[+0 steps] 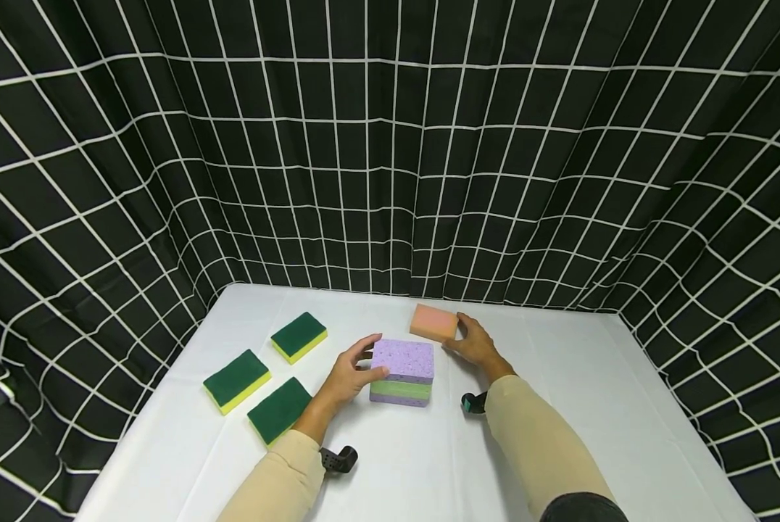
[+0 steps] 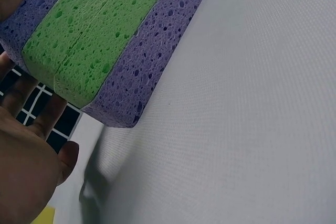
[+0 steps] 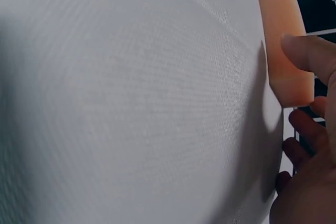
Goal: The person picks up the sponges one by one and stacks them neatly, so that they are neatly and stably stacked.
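Left hand (image 1: pixel 348 375): pinching a purple, rectangular, porous sponge (image 1: pixel 403 357) at its left end, with the thumb against the near side and fingers reaching round behind.
Right hand (image 1: pixel 478 346): pinching an orange, rectangular foam sponge (image 1: pixel 433 321) at its right end, with the thumb on the near face and fingers behind; remaining fingers bent, off the foam.
Purple sponge: topmost in a neat four-layer stack, above two light green, porous sponges (image 2: pixel 100 45) and a second purple, porous sponge (image 2: pixel 147 61) at the bottom.
Stack: near the middle of the desk (image 1: pixel 403 464), between the hands.
Orange sponge: near the far edge, beyond the stack and a little to its right, apart from it; cannot tell whether raised or touching below.
Green-and-yellow sponges: to the left of the stack, three rectangular yellow foam blocks with dark green tops (image 1: pixel 299 336) (image 1: pixel 236 380) (image 1: pixel 278 408), lying apart; nearest one partly hidden behind the left wrist.
Wrists: in beige sleeves (image 1: pixel 540 442), with small black devices (image 1: pixel 340 460) attached.
Desk: covered in white cloth.
Surround: black curtain (image 1: pixel 390 174) with a white grid, at the back and both sides.
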Motion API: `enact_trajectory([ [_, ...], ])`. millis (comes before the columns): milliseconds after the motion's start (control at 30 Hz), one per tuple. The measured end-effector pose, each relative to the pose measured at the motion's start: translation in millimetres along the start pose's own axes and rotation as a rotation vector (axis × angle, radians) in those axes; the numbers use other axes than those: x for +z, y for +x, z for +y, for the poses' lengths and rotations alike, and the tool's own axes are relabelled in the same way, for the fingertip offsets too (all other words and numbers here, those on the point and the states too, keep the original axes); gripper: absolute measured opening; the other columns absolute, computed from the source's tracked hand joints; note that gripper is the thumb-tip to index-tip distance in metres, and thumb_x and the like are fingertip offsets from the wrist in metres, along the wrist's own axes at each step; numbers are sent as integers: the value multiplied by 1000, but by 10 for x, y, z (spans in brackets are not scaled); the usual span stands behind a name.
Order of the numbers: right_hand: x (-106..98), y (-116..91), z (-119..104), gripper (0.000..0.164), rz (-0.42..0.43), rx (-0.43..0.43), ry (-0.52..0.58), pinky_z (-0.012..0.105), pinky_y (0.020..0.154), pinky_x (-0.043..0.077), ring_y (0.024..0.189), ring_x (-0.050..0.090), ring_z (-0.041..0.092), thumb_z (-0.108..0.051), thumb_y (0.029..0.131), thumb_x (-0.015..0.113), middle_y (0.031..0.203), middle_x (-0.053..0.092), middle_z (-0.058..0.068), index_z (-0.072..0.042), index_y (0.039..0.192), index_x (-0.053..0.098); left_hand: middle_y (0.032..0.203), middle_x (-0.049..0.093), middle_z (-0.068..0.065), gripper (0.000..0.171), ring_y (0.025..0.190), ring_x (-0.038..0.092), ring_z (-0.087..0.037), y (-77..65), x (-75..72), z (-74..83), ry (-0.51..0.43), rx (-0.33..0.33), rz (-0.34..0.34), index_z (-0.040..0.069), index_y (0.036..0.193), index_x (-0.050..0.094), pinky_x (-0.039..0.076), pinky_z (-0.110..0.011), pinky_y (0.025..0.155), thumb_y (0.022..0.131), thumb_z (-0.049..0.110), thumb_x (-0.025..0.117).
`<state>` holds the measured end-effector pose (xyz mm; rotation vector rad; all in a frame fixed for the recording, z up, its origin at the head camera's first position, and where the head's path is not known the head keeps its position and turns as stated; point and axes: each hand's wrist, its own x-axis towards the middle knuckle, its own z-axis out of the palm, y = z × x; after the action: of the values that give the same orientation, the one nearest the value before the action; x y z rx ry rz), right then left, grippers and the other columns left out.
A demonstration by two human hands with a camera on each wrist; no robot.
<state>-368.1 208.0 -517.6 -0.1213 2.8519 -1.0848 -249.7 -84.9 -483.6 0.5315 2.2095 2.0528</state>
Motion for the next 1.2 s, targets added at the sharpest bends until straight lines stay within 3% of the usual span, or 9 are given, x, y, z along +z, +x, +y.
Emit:
enact_trajectory([
  [300,50,-8,-5,72,47,19,72,52,110,20,135,29,41,-24,82,76,145,39,21,-6,140,38,127,52,-27,65,116,47,-44,-3,-1,-10,-5,20,4,-3,143,40,41,-53,93,86,4,71],
  [467,35,-34,-11,76,85,-33,103,49,109,24,131,36,39,-20,81,77,137,46,22,-1,143,37,127,52,-27,65,115,48,-44,-6,5,-1,2,25,1,-3,143,41,43,-49,92,87,5,72],
  [633,-11,-73,-27,72,139,-60,175,46,103,36,122,48,37,-17,81,75,132,48,24,6,141,41,126,53,-27,64,115,49,-44,-7,3,11,9,21,3,-3,143,41,46,-46,90,87,5,71],
  [800,-67,-128,-17,69,165,-45,245,38,89,49,114,55,34,-16,82,74,131,48,21,6,139,44,128,52,-26,65,116,48,-43,-12,-10,33,15,7,-1,-2,143,41,46,-45,90,87,6,72],
  [1000,-186,-236,-25,65,229,-75,244,32,81,49,105,57,32,-17,79,73,125,51,19,7,135,49,127,52,-27,66,114,49,-43,-9,-9,31,5,-3,0,-2,143,41,49,-35,84,86,6,72],
  [1200,-319,-344,-65,62,277,-142,287,34,86,48,103,57,32,-11,78,73,124,51,19,8,133,51,127,52,-27,66,115,48,-43,-10,-18,28,10,16,-6,-3,143,41,45,-46,90,86,4,73],
])
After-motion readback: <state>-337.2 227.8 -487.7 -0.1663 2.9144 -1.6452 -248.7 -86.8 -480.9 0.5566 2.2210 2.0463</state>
